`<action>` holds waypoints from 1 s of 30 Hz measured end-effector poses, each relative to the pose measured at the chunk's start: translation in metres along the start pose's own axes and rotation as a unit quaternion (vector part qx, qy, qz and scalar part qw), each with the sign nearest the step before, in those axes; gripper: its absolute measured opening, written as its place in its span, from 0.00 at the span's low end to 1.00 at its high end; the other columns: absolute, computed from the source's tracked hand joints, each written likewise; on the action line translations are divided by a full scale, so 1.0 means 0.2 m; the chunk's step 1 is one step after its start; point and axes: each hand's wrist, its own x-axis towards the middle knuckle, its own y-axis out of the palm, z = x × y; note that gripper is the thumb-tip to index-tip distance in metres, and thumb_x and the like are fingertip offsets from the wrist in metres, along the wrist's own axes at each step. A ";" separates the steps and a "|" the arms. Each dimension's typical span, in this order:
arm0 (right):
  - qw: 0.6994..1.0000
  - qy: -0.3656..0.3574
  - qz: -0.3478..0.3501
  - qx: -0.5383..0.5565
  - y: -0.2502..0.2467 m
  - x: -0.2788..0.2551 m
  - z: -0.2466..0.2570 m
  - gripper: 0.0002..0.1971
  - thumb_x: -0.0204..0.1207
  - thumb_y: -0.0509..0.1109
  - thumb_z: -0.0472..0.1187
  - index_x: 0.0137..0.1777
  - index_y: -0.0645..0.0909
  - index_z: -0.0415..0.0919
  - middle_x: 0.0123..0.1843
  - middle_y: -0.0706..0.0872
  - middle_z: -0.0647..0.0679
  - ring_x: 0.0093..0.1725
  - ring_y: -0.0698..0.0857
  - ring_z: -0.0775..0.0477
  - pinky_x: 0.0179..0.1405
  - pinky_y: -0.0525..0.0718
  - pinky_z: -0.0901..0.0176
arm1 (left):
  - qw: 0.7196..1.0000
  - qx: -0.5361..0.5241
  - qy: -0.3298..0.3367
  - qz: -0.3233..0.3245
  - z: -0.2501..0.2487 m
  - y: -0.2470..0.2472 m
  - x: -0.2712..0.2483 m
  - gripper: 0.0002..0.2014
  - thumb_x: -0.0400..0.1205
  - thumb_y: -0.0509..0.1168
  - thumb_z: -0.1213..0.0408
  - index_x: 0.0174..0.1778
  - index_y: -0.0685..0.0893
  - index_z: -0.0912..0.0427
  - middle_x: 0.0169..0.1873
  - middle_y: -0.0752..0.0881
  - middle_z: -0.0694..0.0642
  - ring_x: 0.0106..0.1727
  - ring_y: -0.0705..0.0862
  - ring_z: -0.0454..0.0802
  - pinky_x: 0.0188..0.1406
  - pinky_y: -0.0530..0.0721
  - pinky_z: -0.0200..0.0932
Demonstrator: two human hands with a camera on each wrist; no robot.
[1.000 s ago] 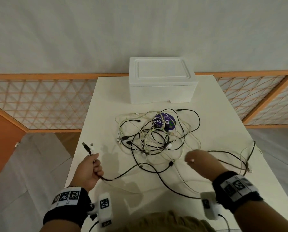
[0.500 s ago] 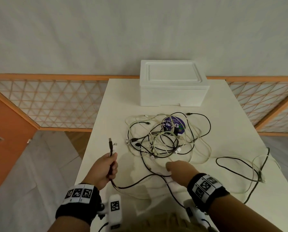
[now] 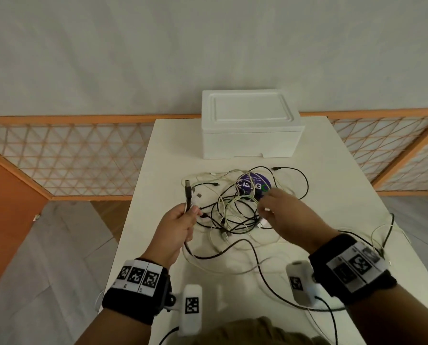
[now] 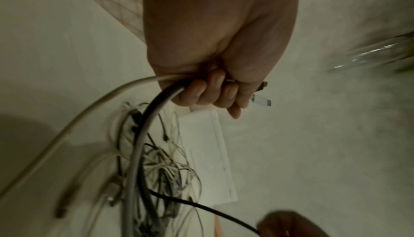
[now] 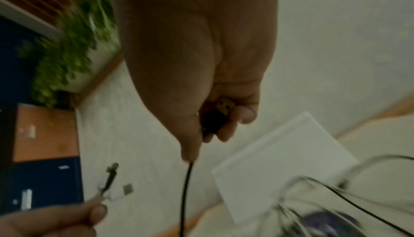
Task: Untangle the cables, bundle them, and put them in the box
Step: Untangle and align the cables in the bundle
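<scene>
At lower left of the head view, the left hand [image 3: 177, 226] curls its grip round a black cable [image 3: 188, 195] and a white cable [image 4: 74, 123], plugs jutting upward. Mid-frame, a knot of thin round cables [image 3: 235, 210] sprawls on the smooth white bench [image 3: 163, 155]. The right hand [image 3: 286, 215] pinches a black USB plug [image 5: 218, 116]. The blocky foam box [image 3: 250, 125] sits upper centre, lidded.
</scene>
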 end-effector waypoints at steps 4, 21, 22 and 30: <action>0.994 -0.085 0.008 0.064 -0.11 0.10 0.18 0.07 0.74 0.70 0.34 0.47 0.87 0.43 0.45 0.76 0.57 0.47 0.72 0.65 0.50 0.71 0.73 | 0.999 0.007 0.039 0.035 -0.11 0.14 -0.04 0.10 0.85 0.63 0.63 0.41 0.88 0.59 0.25 0.73 0.54 0.24 0.63 0.45 0.25 0.61 0.41; 0.978 -0.040 0.097 0.180 0.14 0.21 0.40 0.07 0.80 0.66 0.40 0.51 0.80 0.36 0.45 0.84 0.44 0.44 0.82 0.44 0.43 0.77 0.55 | 0.986 -0.132 0.067 0.073 -0.28 0.10 -0.07 0.09 0.85 0.59 0.68 0.40 0.80 0.64 0.29 0.76 0.55 0.21 0.65 0.42 0.20 0.64 0.34; 0.985 -0.048 0.091 0.139 0.18 0.22 0.39 0.10 0.82 0.64 0.43 0.47 0.80 0.36 0.42 0.84 0.43 0.42 0.81 0.43 0.43 0.76 0.53 | 0.989 -0.105 0.092 0.057 -0.29 0.10 -0.08 0.11 0.85 0.58 0.66 0.39 0.81 0.63 0.29 0.77 0.55 0.21 0.66 0.43 0.20 0.65 0.34; 0.991 0.054 0.122 0.014 0.25 0.27 0.18 0.11 0.83 0.61 0.41 0.54 0.83 0.38 0.53 0.86 0.41 0.55 0.83 0.40 0.49 0.77 0.56 | 0.975 -0.169 0.144 -0.022 -0.33 0.07 -0.08 0.13 0.85 0.57 0.58 0.36 0.71 0.59 0.23 0.80 0.50 0.31 0.82 0.46 0.49 0.84 0.51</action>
